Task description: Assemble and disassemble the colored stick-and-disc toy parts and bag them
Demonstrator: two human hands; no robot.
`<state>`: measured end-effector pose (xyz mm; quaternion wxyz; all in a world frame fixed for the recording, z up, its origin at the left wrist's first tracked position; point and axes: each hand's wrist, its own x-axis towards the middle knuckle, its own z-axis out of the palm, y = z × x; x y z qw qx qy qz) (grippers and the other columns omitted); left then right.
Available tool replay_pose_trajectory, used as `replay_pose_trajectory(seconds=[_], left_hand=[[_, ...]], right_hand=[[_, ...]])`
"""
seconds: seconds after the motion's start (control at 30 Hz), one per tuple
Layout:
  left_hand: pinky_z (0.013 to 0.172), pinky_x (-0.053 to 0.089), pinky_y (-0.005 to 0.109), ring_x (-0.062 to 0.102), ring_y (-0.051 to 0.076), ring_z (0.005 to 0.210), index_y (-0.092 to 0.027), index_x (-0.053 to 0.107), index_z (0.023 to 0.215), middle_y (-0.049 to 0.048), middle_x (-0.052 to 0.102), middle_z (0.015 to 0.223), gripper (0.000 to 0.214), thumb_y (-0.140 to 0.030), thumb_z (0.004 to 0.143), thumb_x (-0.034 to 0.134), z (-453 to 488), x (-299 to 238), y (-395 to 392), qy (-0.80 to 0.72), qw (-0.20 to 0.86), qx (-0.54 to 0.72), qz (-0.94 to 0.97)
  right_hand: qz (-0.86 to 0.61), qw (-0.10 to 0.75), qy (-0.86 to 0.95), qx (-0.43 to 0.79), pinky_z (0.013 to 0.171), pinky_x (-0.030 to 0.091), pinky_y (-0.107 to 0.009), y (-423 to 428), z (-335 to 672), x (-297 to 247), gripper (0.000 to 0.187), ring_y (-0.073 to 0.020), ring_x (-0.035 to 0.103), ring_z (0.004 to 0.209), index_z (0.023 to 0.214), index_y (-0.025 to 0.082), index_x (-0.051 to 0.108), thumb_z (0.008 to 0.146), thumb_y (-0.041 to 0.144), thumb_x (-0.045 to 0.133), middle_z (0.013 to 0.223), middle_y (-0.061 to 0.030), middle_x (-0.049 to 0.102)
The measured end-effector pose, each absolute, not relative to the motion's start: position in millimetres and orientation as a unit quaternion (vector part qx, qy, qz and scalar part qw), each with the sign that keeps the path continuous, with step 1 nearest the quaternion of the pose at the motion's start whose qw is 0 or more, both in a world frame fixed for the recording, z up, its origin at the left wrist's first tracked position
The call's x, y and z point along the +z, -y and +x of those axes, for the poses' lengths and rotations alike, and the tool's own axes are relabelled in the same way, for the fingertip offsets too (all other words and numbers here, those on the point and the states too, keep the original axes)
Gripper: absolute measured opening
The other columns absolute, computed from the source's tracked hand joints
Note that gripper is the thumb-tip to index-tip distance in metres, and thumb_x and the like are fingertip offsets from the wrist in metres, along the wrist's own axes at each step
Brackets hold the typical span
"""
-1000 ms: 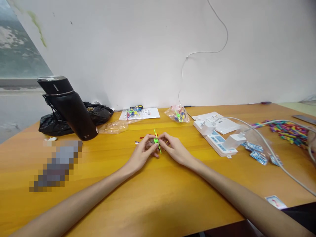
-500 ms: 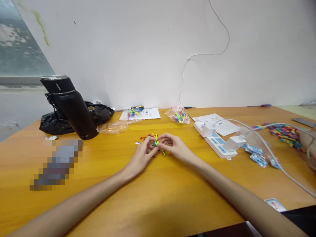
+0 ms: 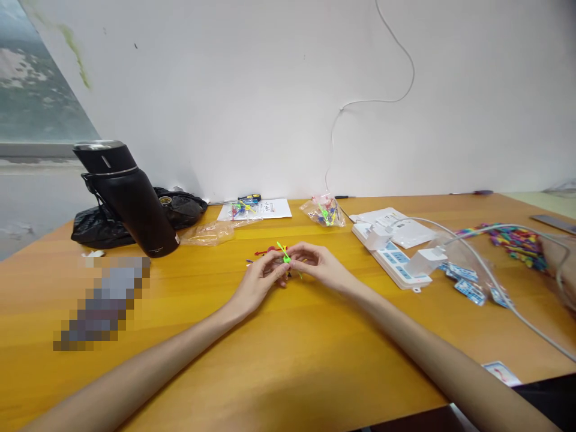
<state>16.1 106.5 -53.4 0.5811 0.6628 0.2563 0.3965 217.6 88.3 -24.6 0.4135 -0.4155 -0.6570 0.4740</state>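
My left hand (image 3: 260, 279) and my right hand (image 3: 316, 266) meet fingertip to fingertip over the middle of the wooden table (image 3: 288, 354). Both pinch a small bright green plastic piece (image 3: 284, 255) with thin arms that stick out above and below the fingers. A small dark part seems to sit under it, mostly hidden by my fingers. A few loose red, white and yellow bits (image 3: 262, 252) lie on the table just behind my hands.
A black flask (image 3: 128, 197) and black bag (image 3: 180, 208) stand at the left. Small bags of coloured parts (image 3: 324, 211), a paper sheet (image 3: 261, 208), a white power strip (image 3: 396, 259) with plugs and cables, blue packets (image 3: 468, 283) and a colourful pile (image 3: 517, 240) lie right. Another person's hand (image 3: 562, 264) shows at the far right.
The green piece has tilted and turned between my fingertips, and my hands have drawn slightly closer together. The view shifted a little.
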Motion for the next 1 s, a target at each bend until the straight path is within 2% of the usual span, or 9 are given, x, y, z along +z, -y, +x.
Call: replay_pose_trajectory(seconds=[0.27, 0.47, 0.63, 0.73, 0.9, 1.0], left_hand=[[0.074, 0.058, 0.030, 0.065, 0.017, 0.081, -0.018, 0.060, 0.114, 0.0047, 0.066, 0.090, 0.032, -0.042, 0.094, 0.066, 16.2, -51.7, -102.6, -0.237, 0.601, 0.392, 0.655], [0.075, 0.057, 0.031, 0.065, 0.016, 0.076, -0.019, 0.058, 0.111, 0.0032, 0.067, 0.088, 0.029, -0.041, 0.095, 0.066, 15.4, -45.4, -95.8, -0.226, 0.609, 0.386, 0.655], [0.073, 0.055, 0.027, 0.064, 0.013, 0.072, -0.018, 0.056, 0.102, 0.0007, 0.064, 0.083, 0.025, -0.039, 0.094, 0.068, 15.3, -39.9, -93.4, -0.225, 0.616, 0.388, 0.647], [0.068, 0.053, 0.024, 0.062, 0.011, 0.066, -0.019, 0.054, 0.099, -0.0021, 0.061, 0.075, 0.024, -0.040, 0.095, 0.065, 15.1, -41.1, -95.6, -0.210, 0.628, 0.375, 0.649], [0.049, 0.043, 0.020, 0.050, 0.008, 0.048, -0.021, 0.048, 0.093, -0.0073, 0.051, 0.064, 0.031, -0.047, 0.094, 0.064, 14.8, -46.1, -97.7, -0.219, 0.608, 0.358, 0.674], [0.047, 0.038, 0.019, 0.049, 0.009, 0.045, -0.021, 0.046, 0.092, -0.0082, 0.051, 0.058, 0.031, -0.048, 0.095, 0.062, 14.7, -47.6, -97.5, -0.231, 0.586, 0.348, 0.694]], right_hand=[[-0.359, 0.400, 0.612, 0.580, 0.080, 0.046, -0.027, -86.7, 220.8, -25.7, 0.033, -0.0146, 0.061, 0.085, 0.108, 0.021, 0.062, 0.089, 0.044, 0.075, 0.093, -0.0012, 0.066], [-0.335, 0.393, 0.615, 0.596, 0.075, 0.044, -0.026, -85.3, 218.7, -23.8, 0.032, -0.0128, 0.057, 0.077, 0.096, 0.019, 0.061, 0.088, 0.046, 0.075, 0.085, 0.0006, 0.062], [-0.285, 0.396, 0.612, 0.623, 0.079, 0.049, -0.032, -84.1, 212.7, -29.6, 0.034, -0.0170, 0.065, 0.079, 0.097, 0.021, 0.055, 0.090, 0.049, 0.073, 0.086, -0.0014, 0.065], [-0.263, 0.408, 0.607, 0.629, 0.080, 0.052, -0.036, -81.8, 205.9, -34.5, 0.037, -0.0189, 0.068, 0.078, 0.098, 0.022, 0.052, 0.089, 0.051, 0.073, 0.087, -0.0017, 0.067], [-0.272, 0.415, 0.604, 0.624, 0.080, 0.053, -0.034, -79.2, 197.0, -39.5, 0.041, -0.0186, 0.069, 0.079, 0.093, 0.021, 0.050, 0.086, 0.053, 0.075, 0.094, -0.0027, 0.067], [-0.278, 0.404, 0.615, 0.617, 0.078, 0.052, -0.032, -78.7, 196.2, -39.8, 0.041, -0.0195, 0.070, 0.081, 0.091, 0.021, 0.049, 0.087, 0.054, 0.074, 0.092, -0.0029, 0.066]])
